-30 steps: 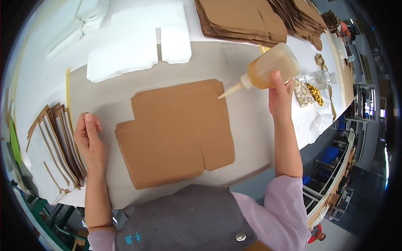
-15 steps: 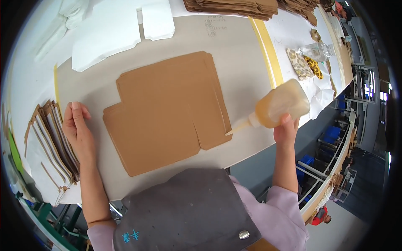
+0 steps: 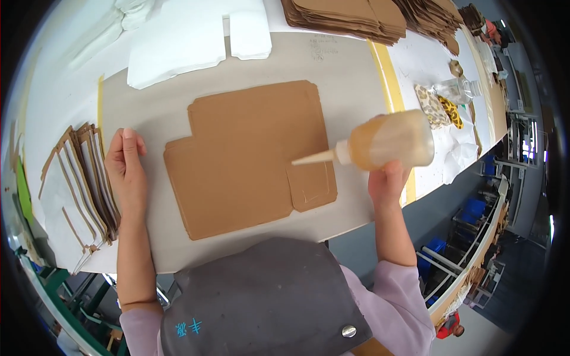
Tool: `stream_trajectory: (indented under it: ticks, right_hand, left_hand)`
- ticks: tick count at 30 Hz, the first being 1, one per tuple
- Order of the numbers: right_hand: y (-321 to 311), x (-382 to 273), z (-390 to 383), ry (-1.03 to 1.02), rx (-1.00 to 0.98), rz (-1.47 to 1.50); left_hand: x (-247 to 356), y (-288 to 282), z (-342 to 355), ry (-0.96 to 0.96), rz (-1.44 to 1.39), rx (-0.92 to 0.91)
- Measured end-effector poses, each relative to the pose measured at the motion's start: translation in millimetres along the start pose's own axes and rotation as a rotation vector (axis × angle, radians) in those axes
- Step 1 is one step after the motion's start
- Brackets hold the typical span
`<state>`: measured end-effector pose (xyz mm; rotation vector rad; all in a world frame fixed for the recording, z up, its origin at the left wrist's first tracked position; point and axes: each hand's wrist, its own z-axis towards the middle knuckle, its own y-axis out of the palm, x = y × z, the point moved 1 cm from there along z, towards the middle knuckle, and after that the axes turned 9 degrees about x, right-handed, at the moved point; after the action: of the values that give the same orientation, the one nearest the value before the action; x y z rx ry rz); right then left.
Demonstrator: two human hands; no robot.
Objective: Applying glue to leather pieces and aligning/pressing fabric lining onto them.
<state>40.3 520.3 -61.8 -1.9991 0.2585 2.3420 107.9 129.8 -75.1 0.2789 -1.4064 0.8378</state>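
Observation:
A flat brown leather-like piece [image 3: 243, 160] with a notched corner and a slit near its right side lies before me. My right hand [image 3: 389, 184] grips a translucent squeeze bottle [image 3: 395, 139] of amber liquid, tipped over with its long nozzle pointing left. The nozzle tip is over the top of the slit; whether it touches cannot be seen. Thin pale lines of liquid run on the small flap [image 3: 312, 184] right of the slit. My left hand [image 3: 126, 157] rests left of the piece, its fingers curled closed and nothing visible in them.
Left of my left hand stands a bundle of brown-edged white pieces [image 3: 80, 184]. White cut sheets [image 3: 178, 44] and stacks of brown pieces [image 3: 350, 18] lie at the back. At the right are a clear bottle [image 3: 457, 90], patterned cloth scraps [image 3: 432, 107] and the table's edge.
My right hand has swung the bottle left, its nozzle moving from the flap's right edge to the slit's top. Pale lines now show on the flap. The whole view has shifted slightly.

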Motion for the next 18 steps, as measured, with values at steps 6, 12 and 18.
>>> stream_trajectory:
  ticks: [6, 12, 18]
  right_hand:
    - [1.5, 8.5, 37.5, -0.018, -0.228, -0.229]
    - [0.9, -15.1, 23.6, 0.065, -0.26, -0.183]
    - [-15.5, -14.2, -3.7, 0.239, -0.036, -0.016]
  left_hand:
    - [0.6, 0.5, -0.4, -0.025, 0.001, 0.007]
    - [2.4, 1.9, 0.8, -0.028, -0.013, 0.006]
    - [2.4, 0.7, 1.8, -0.014, -0.009, -0.026]
